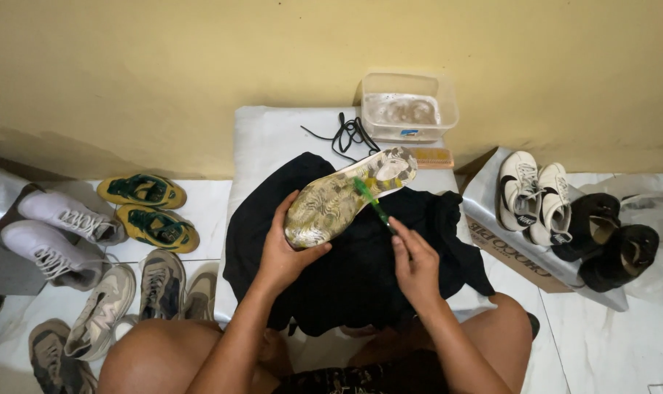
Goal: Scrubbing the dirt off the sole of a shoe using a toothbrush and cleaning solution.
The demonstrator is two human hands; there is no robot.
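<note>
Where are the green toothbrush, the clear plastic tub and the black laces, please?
green toothbrush point(368, 197), head view, on its handle.
clear plastic tub point(409, 106), head view, on its inside.
black laces point(350, 134), head view, on the tangle.

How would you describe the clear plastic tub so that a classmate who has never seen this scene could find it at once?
Start at the yellow wall and follow it to the white mat in the middle of the floor. At the mat's far right corner, against the wall, stands the clear plastic tub. It is the only see-through container, holding cloudy, foamy water, with black laces just left of it.
</note>
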